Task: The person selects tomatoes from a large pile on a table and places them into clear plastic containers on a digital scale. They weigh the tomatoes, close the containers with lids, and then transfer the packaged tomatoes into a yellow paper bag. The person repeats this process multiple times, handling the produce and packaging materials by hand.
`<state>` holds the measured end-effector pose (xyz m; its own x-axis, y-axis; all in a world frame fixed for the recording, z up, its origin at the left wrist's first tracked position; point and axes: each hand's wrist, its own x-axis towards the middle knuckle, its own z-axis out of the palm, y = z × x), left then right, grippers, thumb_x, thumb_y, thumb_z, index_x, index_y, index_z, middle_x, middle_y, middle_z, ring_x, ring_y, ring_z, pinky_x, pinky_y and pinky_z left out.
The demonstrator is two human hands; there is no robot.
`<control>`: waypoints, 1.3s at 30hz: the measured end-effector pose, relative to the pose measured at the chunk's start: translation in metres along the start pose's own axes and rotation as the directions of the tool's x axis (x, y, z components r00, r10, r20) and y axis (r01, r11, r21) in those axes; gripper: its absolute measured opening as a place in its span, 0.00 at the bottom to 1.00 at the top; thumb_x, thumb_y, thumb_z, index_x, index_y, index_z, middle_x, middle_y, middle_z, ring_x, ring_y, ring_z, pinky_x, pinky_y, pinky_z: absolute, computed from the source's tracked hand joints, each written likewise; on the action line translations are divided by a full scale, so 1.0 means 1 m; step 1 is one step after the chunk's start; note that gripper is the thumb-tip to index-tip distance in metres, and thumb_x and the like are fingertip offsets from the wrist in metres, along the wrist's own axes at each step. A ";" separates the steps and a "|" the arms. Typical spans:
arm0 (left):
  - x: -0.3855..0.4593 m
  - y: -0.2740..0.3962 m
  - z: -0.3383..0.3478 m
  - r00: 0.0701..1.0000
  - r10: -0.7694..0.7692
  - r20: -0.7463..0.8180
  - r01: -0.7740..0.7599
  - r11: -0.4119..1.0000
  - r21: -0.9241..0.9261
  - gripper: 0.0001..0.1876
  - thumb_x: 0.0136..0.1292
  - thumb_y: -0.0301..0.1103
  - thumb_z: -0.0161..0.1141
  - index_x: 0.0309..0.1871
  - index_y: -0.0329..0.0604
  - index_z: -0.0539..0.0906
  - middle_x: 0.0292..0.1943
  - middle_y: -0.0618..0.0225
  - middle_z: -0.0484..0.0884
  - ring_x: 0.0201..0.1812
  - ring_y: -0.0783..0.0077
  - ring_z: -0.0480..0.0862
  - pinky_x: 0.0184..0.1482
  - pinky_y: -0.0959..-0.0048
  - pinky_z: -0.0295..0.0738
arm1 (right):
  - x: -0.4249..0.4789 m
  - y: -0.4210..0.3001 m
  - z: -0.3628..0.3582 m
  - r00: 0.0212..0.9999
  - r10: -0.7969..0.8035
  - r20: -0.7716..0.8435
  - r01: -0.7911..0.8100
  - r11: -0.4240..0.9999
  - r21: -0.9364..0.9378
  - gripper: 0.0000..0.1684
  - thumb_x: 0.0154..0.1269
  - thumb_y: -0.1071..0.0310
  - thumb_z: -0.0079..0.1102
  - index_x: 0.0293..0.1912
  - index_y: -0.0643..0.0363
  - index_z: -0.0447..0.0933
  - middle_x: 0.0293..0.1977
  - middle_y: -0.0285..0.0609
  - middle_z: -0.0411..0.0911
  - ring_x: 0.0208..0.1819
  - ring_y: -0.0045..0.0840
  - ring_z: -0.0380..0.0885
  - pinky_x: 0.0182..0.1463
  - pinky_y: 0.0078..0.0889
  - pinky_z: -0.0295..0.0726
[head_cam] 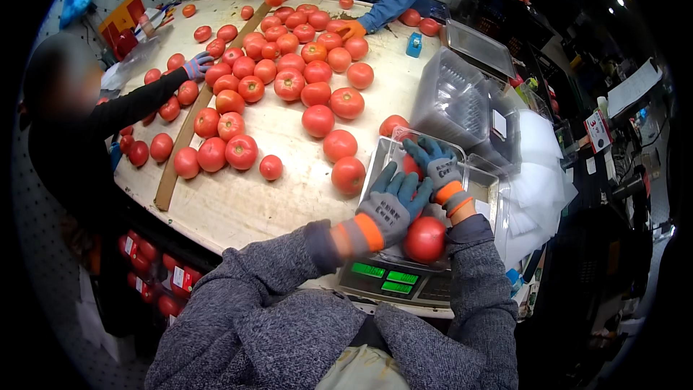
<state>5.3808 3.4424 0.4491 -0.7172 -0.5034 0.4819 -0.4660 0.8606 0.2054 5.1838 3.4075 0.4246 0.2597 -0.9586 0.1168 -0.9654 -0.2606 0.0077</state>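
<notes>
Both my hands wear grey-and-blue work gloves with orange cuff bands, over a clear plastic tray (383,254) on a digital scale (398,280). My right hand (437,165) curls over a red tomato (411,166) at the tray's far end. Palm down, my left hand (394,203) lies across the tray's middle, its fingertips against partly covered tomatoes; its grip is hidden. Nearest my body, a large tomato (425,239) sits uncovered in the tray. Another tomato (393,125) lies just beyond the tray.
Many loose tomatoes (289,84) cover the white table (281,200), which a wooden strip (184,149) divides. Stacked clear trays (450,100) and white foam sheets (533,179) stand right. A co-worker's gloved hand (198,65) reaches from the left; another's orange glove (352,29) touches the far tomatoes.
</notes>
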 end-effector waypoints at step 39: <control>0.010 -0.297 0.025 0.441 -0.813 0.380 0.897 0.395 -0.197 0.33 0.41 0.47 0.73 0.52 0.46 0.76 0.40 0.55 0.83 0.36 0.60 0.84 0.39 0.62 0.80 | -0.117 -0.069 -0.079 0.919 0.269 -0.288 -0.086 0.850 0.519 0.21 0.59 0.72 0.59 0.52 0.68 0.74 0.50 0.56 0.77 0.51 0.47 0.77 0.54 0.41 0.75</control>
<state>5.4997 3.1798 0.3717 -0.1347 -0.9511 -0.2782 -0.7258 -0.0964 0.6811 5.2182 3.5463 0.4887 -0.0277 -0.9180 0.3956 -0.8313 -0.1987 -0.5192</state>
